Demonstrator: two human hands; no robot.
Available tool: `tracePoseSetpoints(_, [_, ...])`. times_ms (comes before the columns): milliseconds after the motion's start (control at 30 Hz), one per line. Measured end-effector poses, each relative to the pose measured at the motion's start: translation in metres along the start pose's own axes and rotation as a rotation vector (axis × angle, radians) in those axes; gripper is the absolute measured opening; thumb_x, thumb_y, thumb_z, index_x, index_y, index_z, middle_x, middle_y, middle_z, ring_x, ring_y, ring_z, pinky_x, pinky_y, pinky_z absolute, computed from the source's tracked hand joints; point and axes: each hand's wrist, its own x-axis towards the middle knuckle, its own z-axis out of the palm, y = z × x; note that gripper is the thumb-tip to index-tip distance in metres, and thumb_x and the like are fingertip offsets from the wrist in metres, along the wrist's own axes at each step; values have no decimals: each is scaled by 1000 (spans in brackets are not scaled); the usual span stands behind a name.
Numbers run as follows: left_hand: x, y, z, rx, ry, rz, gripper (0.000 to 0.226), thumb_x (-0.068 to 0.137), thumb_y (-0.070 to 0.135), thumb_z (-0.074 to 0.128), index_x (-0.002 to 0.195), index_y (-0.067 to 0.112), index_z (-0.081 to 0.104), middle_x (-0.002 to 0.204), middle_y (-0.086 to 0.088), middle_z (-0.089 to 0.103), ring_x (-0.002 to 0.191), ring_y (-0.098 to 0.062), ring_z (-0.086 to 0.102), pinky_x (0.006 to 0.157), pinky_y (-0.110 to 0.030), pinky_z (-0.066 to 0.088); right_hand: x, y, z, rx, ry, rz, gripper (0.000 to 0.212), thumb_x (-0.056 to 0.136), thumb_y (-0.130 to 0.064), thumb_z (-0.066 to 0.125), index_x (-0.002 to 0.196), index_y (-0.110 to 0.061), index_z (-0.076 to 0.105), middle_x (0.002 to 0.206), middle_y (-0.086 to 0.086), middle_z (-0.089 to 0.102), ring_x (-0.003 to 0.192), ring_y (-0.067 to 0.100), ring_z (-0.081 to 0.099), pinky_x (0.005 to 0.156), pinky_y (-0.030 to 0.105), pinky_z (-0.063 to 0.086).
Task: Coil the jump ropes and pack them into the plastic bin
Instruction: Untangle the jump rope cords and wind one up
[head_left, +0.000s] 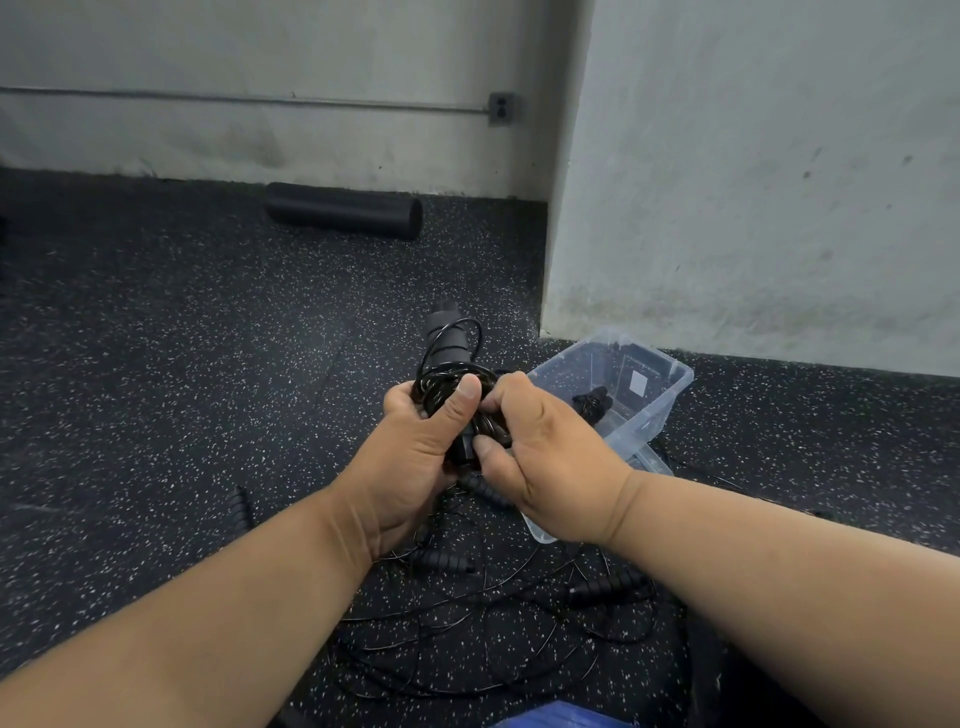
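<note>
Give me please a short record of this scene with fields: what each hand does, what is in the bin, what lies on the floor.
left hand: left hand grips the coiled jump rope, thumb on top
right hand: right hand pinches the same bundle at its lower part
bin: clear plastic bin, tilted, holds one packed rope
floor: loose ropes tangled under the arms, several black handles among them
background: foam roller by the wall

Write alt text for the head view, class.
Both hands, left hand and right hand, grip a coiled black jump rope above a speckled floor. A clear plastic bin sits right; loose ropes lie below.
</note>
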Motion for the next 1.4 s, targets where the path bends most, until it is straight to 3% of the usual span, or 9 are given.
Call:
tracePoseSetpoints(133, [2,-1,-2,-2,37,14,84,72,36,83,139,14,37,126,-19,69,108,-35,75,80,-47,65,1,-2,1,2,-18,34,31,98,-43,47,105,-12,47,81,-12,43,69,7,38,66,30,30])
tracePoseSetpoints(267, [5,-3,-6,-2,61,5,87,70,39,85,139,16,38,129,-21,69,106,-33,75,84,-49,64,-1,-4,2,159,-85,136,12,106,-31,53,105,-24,43,79,-13,48,72,3,47,65,27,36])
tracePoseSetpoints(367, [5,-4,-7,-6,36,1,92,67,41,87,140,17,37,132,-23,67,110,-36,74,85,-50,63,-4,-6,-2,285,-99,202,9,108,-26,55,107,-21,47,83,-5,54,74,4,46,71,30,44])
tracePoseSetpoints(467, [6,-4,-7,-24,23,-4,87,70,38,87,139,18,38,131,-23,67,111,-38,73,81,-46,63,-4,-6,-9,322,-108,207,8,106,-22,57,109,-18,50,83,-6,54,74,2,45,70,23,43])
tracePoseSetpoints(667, [7,-6,-6,15,42,9,87,70,40,87,137,18,37,124,-25,71,107,-40,74,87,-56,61,-4,-6,-10,303,-91,237,18,97,-14,66,109,-18,53,82,-14,53,69,2,49,67,15,40])
tracePoseSetpoints(833, [6,-7,-2,34,48,19,90,70,44,87,138,14,37,117,-21,74,98,-33,76,94,-64,57,-6,-11,-8,280,-55,224,30,89,-19,74,106,-22,50,83,-14,55,74,3,52,70,22,46])
tracePoseSetpoints(1033, [1,2,-2,0,-26,4,85,75,36,80,143,14,33,124,-25,71,102,-34,76,74,-45,65,-4,-12,-9,296,16,271,23,87,-14,70,99,-19,52,73,-12,55,62,3,48,61,17,40])
tracePoseSetpoints(1233, [2,9,-11,-10,-136,-51,81,82,1,83,146,11,35,135,-23,66,117,-36,71,83,-41,64,-4,-6,-14,248,92,267,23,84,-7,70,94,-18,52,70,-6,56,60,5,48,59,15,37])
tracePoseSetpoints(1400, [4,4,-10,15,-91,-41,83,70,-1,70,146,9,36,138,-25,63,101,-28,76,68,-35,63,-5,-5,-11,148,82,194,21,81,-13,67,89,-23,52,70,-10,53,63,7,47,58,22,38])
